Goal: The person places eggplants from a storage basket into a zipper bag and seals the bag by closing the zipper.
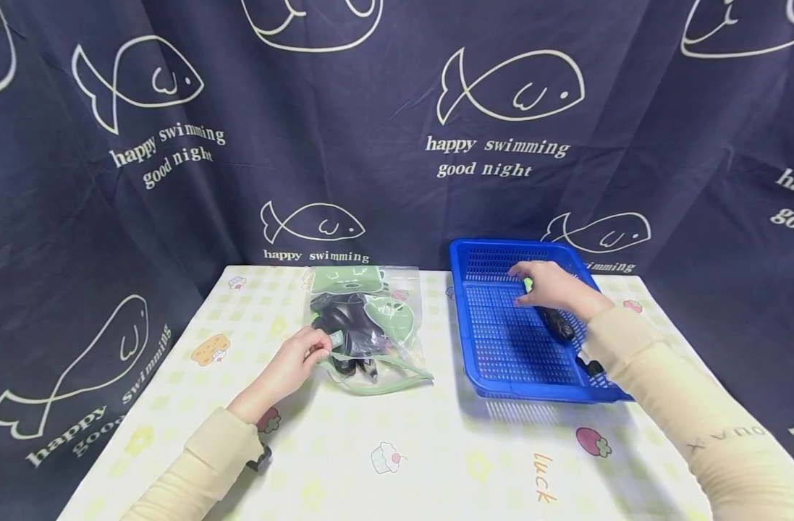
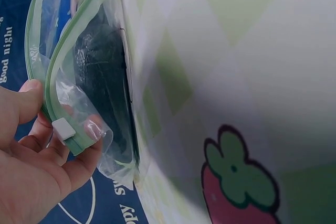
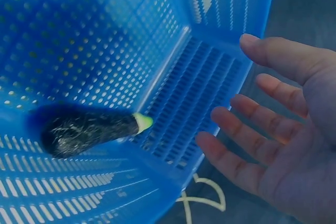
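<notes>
My left hand (image 1: 292,362) pinches the mouth corner of a clear zip bag (image 1: 406,288) with a green seal, beside a white slider (image 2: 64,129). Dark eggplants (image 1: 347,317) lie inside the bag, partly covered by its green print. Over a blue plastic basket (image 1: 459,318) reaches my right hand (image 1: 550,286), its fingers spread and nothing in them. Below it, along the basket's right side, lies a dark, shiny eggplant (image 3: 89,130) with a green tip. In the right wrist view, the hand (image 3: 291,124) is apart from the eggplant, near the basket's end wall.
The table (image 1: 344,449) has a pale checked cloth with printed cakes and strawberries. A navy curtain (image 1: 397,181) with fish drawings hangs directly behind. A small black thing (image 1: 590,366) shows by my right sleeve at the basket's near right; its kind is unclear.
</notes>
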Tool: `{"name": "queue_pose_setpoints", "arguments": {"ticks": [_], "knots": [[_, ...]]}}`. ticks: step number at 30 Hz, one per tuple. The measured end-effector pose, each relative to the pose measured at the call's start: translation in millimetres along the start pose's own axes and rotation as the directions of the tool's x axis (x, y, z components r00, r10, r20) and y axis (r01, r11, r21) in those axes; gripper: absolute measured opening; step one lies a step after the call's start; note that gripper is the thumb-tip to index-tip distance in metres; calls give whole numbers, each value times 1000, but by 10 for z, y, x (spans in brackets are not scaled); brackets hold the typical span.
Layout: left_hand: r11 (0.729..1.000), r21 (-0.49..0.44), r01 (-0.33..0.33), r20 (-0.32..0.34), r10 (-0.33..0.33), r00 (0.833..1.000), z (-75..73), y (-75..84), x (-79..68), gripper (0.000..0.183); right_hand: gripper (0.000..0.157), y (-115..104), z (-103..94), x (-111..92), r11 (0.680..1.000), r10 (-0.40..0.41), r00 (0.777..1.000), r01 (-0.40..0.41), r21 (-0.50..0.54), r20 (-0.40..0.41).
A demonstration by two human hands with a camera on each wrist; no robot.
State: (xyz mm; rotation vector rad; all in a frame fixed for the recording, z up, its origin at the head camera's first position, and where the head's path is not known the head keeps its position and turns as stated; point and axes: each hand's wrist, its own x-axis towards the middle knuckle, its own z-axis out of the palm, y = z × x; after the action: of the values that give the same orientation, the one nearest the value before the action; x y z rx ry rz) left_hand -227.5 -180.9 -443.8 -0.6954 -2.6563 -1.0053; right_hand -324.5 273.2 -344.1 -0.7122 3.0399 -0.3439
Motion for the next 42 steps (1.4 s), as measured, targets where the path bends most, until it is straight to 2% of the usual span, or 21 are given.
{"name": "queue_pose_setpoints", "arguments": {"ticks": [6, 14, 23, 30, 39, 42], "knots": [[1000, -4, 12, 8, -12, 1000, 2, 2, 0, 5, 50, 180, 52, 14, 999, 45, 999, -45, 3, 2], [1000, -4, 24, 9, -24, 1000, 1, 11, -4, 7, 56, 290, 95, 7, 993, 122, 992, -122, 4, 27], [1000, 3, 22, 0, -22, 1000, 3, 18, -12, 9, 62, 429, 192, 51, 976, 217, 973, -217, -12, 82], [1000, 0, 31, 10, -31, 999, -9, 17, -13, 8, 63, 463, 272, 54, 972, 234, 964, -234, -16, 128], [1000, -1, 20, 10, -20, 1000, -16, 10, 0, 9, 66, 510, 319, 41, 945, 324, 929, -327, -14, 181], [1000, -2, 22, 13, -22, 1000, -17, 12, 0, 8, 63, 528, 328, 28, 934, 353, 916, -358, -6, 192]]}}
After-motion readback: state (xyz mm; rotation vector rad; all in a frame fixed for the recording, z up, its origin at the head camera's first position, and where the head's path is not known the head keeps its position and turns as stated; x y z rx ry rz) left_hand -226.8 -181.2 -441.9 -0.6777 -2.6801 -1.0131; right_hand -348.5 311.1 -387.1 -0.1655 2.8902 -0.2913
